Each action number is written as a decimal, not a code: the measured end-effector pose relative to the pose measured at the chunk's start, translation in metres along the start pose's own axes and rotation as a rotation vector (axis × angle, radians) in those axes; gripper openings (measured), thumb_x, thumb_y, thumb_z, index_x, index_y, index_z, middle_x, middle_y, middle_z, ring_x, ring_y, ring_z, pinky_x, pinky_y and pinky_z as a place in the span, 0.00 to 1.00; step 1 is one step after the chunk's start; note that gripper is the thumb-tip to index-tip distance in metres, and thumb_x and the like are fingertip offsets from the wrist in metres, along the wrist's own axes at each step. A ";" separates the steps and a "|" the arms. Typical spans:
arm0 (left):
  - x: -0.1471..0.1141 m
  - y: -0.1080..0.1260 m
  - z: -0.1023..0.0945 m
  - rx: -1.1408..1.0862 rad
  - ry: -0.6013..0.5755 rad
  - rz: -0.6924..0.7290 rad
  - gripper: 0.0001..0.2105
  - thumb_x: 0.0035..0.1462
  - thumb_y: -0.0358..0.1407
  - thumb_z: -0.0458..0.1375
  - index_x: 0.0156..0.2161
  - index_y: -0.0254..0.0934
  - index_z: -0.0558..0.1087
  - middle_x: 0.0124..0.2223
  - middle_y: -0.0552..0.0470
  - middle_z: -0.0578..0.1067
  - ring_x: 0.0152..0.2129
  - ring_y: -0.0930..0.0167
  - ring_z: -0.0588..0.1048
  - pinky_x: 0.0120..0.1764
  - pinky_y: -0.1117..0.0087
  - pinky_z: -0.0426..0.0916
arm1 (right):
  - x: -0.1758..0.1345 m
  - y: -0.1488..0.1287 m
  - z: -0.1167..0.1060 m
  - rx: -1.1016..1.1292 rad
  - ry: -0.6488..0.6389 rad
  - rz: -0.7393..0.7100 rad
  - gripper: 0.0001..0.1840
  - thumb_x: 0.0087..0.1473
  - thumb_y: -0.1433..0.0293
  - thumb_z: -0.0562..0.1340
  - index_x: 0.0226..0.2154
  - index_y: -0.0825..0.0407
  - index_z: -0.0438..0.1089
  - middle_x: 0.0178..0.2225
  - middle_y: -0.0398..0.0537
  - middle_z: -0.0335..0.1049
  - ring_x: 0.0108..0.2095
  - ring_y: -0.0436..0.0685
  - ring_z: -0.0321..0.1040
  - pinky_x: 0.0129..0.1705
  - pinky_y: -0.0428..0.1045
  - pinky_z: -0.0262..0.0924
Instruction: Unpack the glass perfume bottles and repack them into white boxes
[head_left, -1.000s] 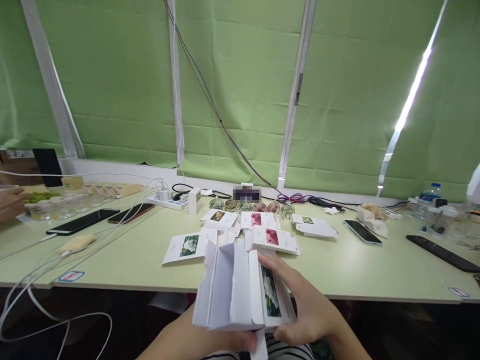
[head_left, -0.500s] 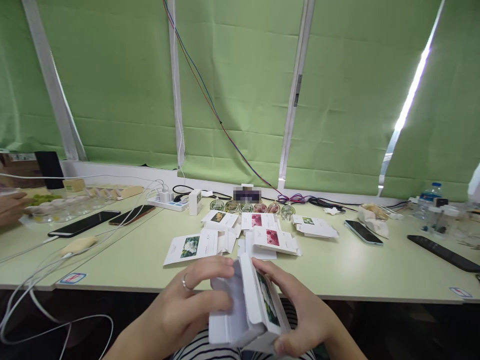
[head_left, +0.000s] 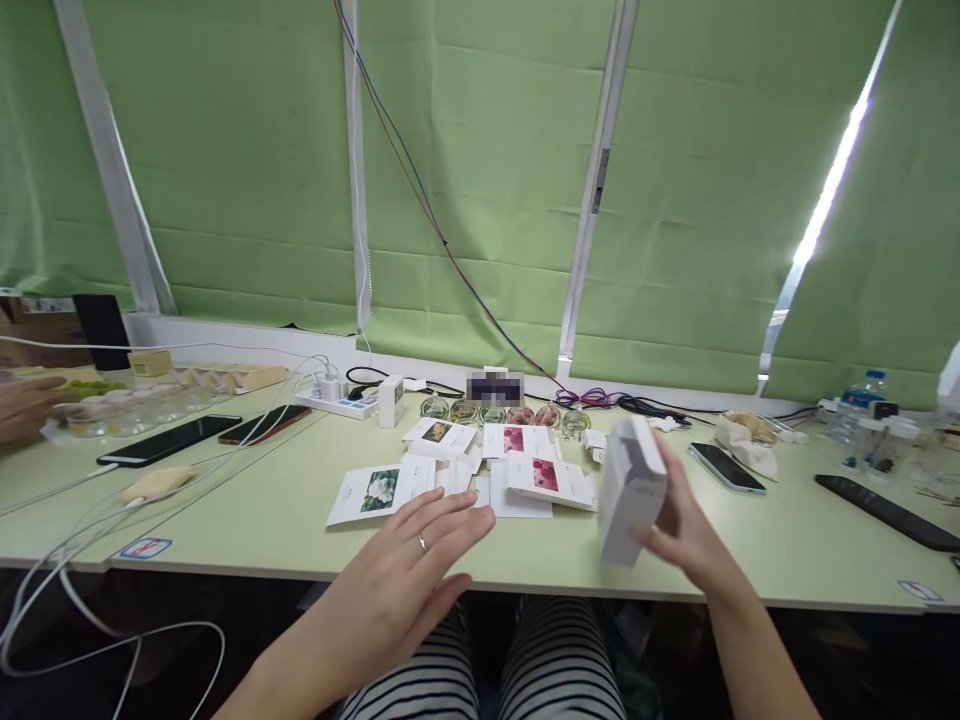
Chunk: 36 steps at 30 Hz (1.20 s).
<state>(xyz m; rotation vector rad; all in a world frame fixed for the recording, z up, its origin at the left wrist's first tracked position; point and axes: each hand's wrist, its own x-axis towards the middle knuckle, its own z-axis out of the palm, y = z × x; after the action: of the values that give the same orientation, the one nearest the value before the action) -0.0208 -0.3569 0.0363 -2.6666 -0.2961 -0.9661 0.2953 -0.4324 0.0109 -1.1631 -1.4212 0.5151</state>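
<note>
My right hand (head_left: 679, 525) grips a white cardboard box (head_left: 630, 495), upright above the front right part of the table and slightly blurred. My left hand (head_left: 420, 560) holds nothing; its fingers are stretched out above the table's front edge. Just beyond it lies a flattened white carton with a white flower picture (head_left: 380, 490). Flat cartons with pink pictures (head_left: 545, 477) and one with a yellow picture (head_left: 437, 433) lie behind. Several round glass bottles (head_left: 493, 411) stand in a row at the back. A small white box (head_left: 391, 402) stands upright to their left.
Phones lie at the left (head_left: 169, 441) and right (head_left: 727, 468), with a dark flat bar (head_left: 885, 511) farther right. White cables trail from a power strip (head_left: 330, 402) over the left edge. Another person's hand (head_left: 26, 408) is at far left.
My left hand has let go of the box, and its fingers are now straight. My right hand has carried the box up and to the right, over the table.
</note>
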 end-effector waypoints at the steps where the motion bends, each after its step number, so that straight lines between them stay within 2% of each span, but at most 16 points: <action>1: 0.000 -0.001 0.000 -0.001 -0.027 -0.015 0.21 0.59 0.25 0.48 0.58 0.36 0.56 0.53 0.46 0.69 0.53 0.67 0.64 0.55 0.58 0.61 | 0.003 0.008 -0.013 -0.001 0.115 0.028 0.55 0.43 0.57 0.64 0.62 0.41 0.28 0.62 0.54 0.39 0.59 0.68 0.48 0.55 0.62 0.50; 3: 0.001 -0.001 0.001 -0.020 -0.075 -0.025 0.21 0.59 0.25 0.47 0.57 0.36 0.57 0.52 0.46 0.70 0.51 0.67 0.66 0.54 0.57 0.62 | 0.006 0.029 -0.036 0.012 0.256 0.069 0.53 0.43 0.59 0.64 0.61 0.41 0.29 0.62 0.53 0.41 0.58 0.67 0.48 0.54 0.61 0.52; 4: 0.002 0.000 0.002 -0.033 -0.095 -0.023 0.20 0.59 0.25 0.47 0.56 0.36 0.57 0.51 0.45 0.70 0.51 0.67 0.66 0.54 0.57 0.62 | 0.006 0.041 -0.044 0.016 0.274 0.106 0.52 0.42 0.61 0.63 0.61 0.42 0.32 0.61 0.52 0.43 0.58 0.67 0.48 0.53 0.60 0.53; 6: 0.004 0.002 0.005 -0.057 -0.126 -0.010 0.19 0.59 0.25 0.47 0.56 0.36 0.58 0.50 0.45 0.71 0.50 0.67 0.68 0.54 0.57 0.62 | 0.006 0.067 -0.055 0.023 0.244 0.225 0.48 0.38 0.66 0.62 0.60 0.43 0.40 0.59 0.51 0.48 0.56 0.66 0.51 0.53 0.59 0.54; 9: 0.005 0.004 0.008 -0.078 -0.168 -0.001 0.20 0.59 0.25 0.47 0.56 0.36 0.57 0.48 0.45 0.72 0.48 0.67 0.69 0.54 0.56 0.62 | 0.003 0.098 -0.059 0.123 0.237 0.361 0.43 0.32 0.69 0.59 0.56 0.49 0.53 0.50 0.52 0.64 0.49 0.68 0.60 0.49 0.61 0.56; 12: 0.004 0.003 0.008 -0.079 -0.205 -0.012 0.20 0.58 0.25 0.48 0.56 0.36 0.56 0.48 0.45 0.72 0.48 0.66 0.69 0.54 0.56 0.62 | 0.002 0.112 -0.057 0.240 0.288 0.376 0.40 0.28 0.69 0.57 0.51 0.51 0.60 0.41 0.52 0.70 0.44 0.70 0.65 0.46 0.62 0.58; 17: 0.001 0.001 0.009 -0.084 -0.217 -0.025 0.21 0.59 0.25 0.47 0.57 0.36 0.55 0.49 0.46 0.71 0.48 0.67 0.69 0.54 0.55 0.61 | 0.002 0.113 -0.057 0.259 0.289 0.379 0.37 0.26 0.69 0.57 0.47 0.52 0.63 0.37 0.51 0.72 0.41 0.71 0.66 0.44 0.64 0.59; 21: 0.002 0.002 0.010 -0.089 -0.211 -0.017 0.20 0.59 0.25 0.47 0.56 0.36 0.56 0.48 0.46 0.72 0.46 0.67 0.70 0.54 0.56 0.61 | 0.001 0.109 -0.058 0.265 0.275 0.384 0.39 0.27 0.68 0.57 0.49 0.54 0.60 0.39 0.54 0.71 0.42 0.71 0.67 0.45 0.64 0.59; 24: 0.002 0.002 0.011 -0.092 -0.214 -0.020 0.20 0.59 0.26 0.47 0.57 0.37 0.56 0.47 0.46 0.72 0.45 0.67 0.70 0.54 0.56 0.61 | 0.004 0.103 -0.050 0.188 0.249 0.361 0.46 0.32 0.65 0.62 0.56 0.51 0.50 0.49 0.55 0.64 0.48 0.68 0.62 0.50 0.61 0.56; 27: 0.001 0.002 0.011 -0.095 -0.226 -0.029 0.20 0.59 0.26 0.47 0.57 0.37 0.55 0.47 0.46 0.72 0.45 0.67 0.70 0.54 0.55 0.60 | 0.011 0.099 -0.036 -0.115 0.313 0.311 0.55 0.35 0.58 0.64 0.61 0.50 0.36 0.58 0.57 0.46 0.57 0.69 0.50 0.55 0.62 0.50; 30: 0.001 0.002 0.011 -0.104 -0.231 -0.028 0.21 0.59 0.25 0.47 0.57 0.37 0.55 0.45 0.47 0.73 0.45 0.68 0.71 0.54 0.55 0.60 | 0.017 0.099 -0.024 -0.400 0.413 0.247 0.60 0.35 0.54 0.64 0.61 0.54 0.31 0.60 0.60 0.36 0.62 0.69 0.34 0.60 0.61 0.37; 33: 0.002 0.001 0.011 -0.114 -0.226 -0.031 0.20 0.59 0.26 0.47 0.57 0.38 0.56 0.44 0.48 0.73 0.44 0.67 0.71 0.53 0.55 0.61 | 0.020 0.102 -0.020 -0.481 0.459 0.230 0.60 0.37 0.53 0.64 0.62 0.54 0.30 0.59 0.60 0.37 0.62 0.69 0.31 0.62 0.61 0.31; 36: 0.002 0.002 0.012 -0.121 -0.212 -0.029 0.20 0.59 0.26 0.47 0.56 0.38 0.56 0.43 0.48 0.74 0.42 0.67 0.72 0.53 0.55 0.61 | 0.019 0.105 -0.024 -0.432 0.426 0.243 0.59 0.37 0.53 0.64 0.62 0.52 0.30 0.59 0.59 0.36 0.62 0.68 0.33 0.61 0.61 0.36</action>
<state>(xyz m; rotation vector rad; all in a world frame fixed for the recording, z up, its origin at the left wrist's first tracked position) -0.0118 -0.3544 0.0288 -2.8883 -0.3323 -0.7304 0.3572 -0.3801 -0.0631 -1.6912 -1.0491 0.1058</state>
